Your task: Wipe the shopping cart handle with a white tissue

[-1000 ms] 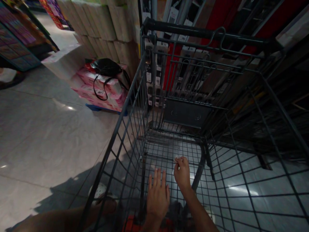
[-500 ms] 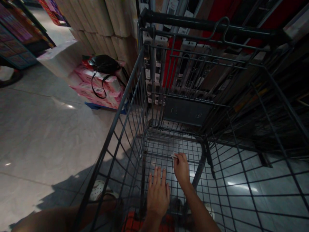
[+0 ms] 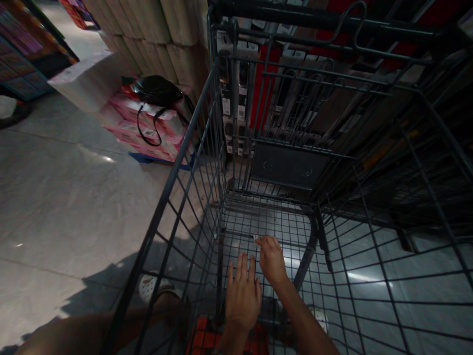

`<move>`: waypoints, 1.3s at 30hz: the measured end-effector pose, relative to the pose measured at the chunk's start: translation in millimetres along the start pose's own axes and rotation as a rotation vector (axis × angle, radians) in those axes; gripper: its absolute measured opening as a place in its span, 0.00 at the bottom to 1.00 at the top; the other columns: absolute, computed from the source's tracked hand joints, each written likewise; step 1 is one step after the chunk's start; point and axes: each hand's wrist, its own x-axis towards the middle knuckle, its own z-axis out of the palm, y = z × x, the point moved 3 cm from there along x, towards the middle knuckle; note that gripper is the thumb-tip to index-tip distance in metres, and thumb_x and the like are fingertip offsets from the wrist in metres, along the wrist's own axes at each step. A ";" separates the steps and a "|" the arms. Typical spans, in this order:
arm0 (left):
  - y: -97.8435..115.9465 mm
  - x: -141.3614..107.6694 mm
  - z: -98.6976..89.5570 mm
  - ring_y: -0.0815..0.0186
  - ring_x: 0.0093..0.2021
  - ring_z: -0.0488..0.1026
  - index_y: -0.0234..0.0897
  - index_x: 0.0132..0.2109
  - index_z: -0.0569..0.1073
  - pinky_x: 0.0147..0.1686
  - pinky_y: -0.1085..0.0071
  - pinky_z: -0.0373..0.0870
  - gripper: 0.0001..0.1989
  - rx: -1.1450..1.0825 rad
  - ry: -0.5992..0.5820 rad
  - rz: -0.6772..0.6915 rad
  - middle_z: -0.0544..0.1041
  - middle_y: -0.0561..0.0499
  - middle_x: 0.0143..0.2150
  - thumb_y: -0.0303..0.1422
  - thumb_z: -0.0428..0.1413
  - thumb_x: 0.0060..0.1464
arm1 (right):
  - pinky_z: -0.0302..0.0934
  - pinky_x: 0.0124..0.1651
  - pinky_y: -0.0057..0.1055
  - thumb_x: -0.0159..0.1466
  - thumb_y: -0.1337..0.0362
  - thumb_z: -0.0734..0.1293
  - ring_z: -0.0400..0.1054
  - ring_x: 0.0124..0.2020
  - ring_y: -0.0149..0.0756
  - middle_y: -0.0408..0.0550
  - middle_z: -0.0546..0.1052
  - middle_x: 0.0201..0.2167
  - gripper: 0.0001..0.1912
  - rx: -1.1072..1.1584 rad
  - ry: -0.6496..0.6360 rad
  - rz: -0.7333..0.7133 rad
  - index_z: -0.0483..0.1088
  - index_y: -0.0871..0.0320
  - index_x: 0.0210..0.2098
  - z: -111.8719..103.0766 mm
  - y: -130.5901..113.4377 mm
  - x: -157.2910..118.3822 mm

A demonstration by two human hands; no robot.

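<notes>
Both my hands reach down into a dark wire shopping cart (image 3: pixel 173 172). My left hand (image 3: pixel 243 296) is spread palm down, its fingers stretched out over the cart's wire floor; whether it touches the wires I cannot tell. Just to the right, my right hand (image 3: pixel 271 259) is closed in a pinch. A small crumpled white scrap (image 3: pixel 256 238), maybe paper or tissue, sticks out from its fingertips, above the wire floor. Between my forearms and the near end of the cart, an orange-red part (image 3: pixel 201 335) shows, partly covered.
Pink packs (image 3: pixel 162 140) with a black bag (image 3: pixel 157 90) on top stand left of the cart. Tall beige rolls (image 3: pixel 155 59) are stacked behind them. A shelf of hanging packaged goods (image 3: pixel 240 98) lies beyond the cart's far end. White shoes (image 3: pixel 150 287) show below.
My right hand has moved slightly left with the white scrap, closer to my left fingertips. My left hand has hardly moved. The view has tilted down a little.
</notes>
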 end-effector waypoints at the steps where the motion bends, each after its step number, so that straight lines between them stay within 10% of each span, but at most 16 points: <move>1: 0.1 0.1 -0.1 0.59 0.63 0.59 0.34 0.60 0.64 0.61 0.55 0.53 0.24 0.003 0.003 0.000 0.67 0.42 0.61 0.34 0.45 0.58 | 0.62 0.45 0.38 0.57 0.80 0.55 0.63 0.39 0.40 0.51 0.72 0.36 0.20 0.007 -0.026 -0.031 0.72 0.58 0.39 1.0 -1.4 -1.2; 12: 0.1 4.3 6.6 0.56 0.60 0.62 0.35 0.57 0.68 0.58 0.56 0.56 0.22 -0.037 -0.101 -0.024 0.70 0.41 0.57 0.34 0.46 0.57 | 0.62 0.44 0.38 0.59 0.75 0.56 0.66 0.37 0.41 0.52 0.71 0.33 0.15 0.045 0.222 0.331 0.73 0.60 0.35 -13.0 45.1 30.8; 26: 1.1 5.7 8.1 0.51 0.58 0.64 0.37 0.53 0.72 0.56 0.53 0.57 0.22 -0.064 -0.180 0.012 0.72 0.39 0.55 0.41 0.50 0.54 | 0.61 0.47 0.34 0.56 0.81 0.55 0.64 0.42 0.39 0.50 0.72 0.36 0.22 0.215 -0.118 0.089 0.76 0.57 0.36 41.8 -33.2 54.9; 39: 1.3 5.6 4.6 0.54 0.61 0.60 0.35 0.58 0.66 0.57 0.55 0.56 0.23 -0.059 -0.131 -0.018 0.69 0.40 0.58 0.34 0.46 0.56 | 0.61 0.44 0.36 0.57 0.76 0.55 0.64 0.37 0.39 0.51 0.72 0.32 0.18 0.019 0.124 0.255 0.75 0.59 0.34 -8.8 41.6 45.1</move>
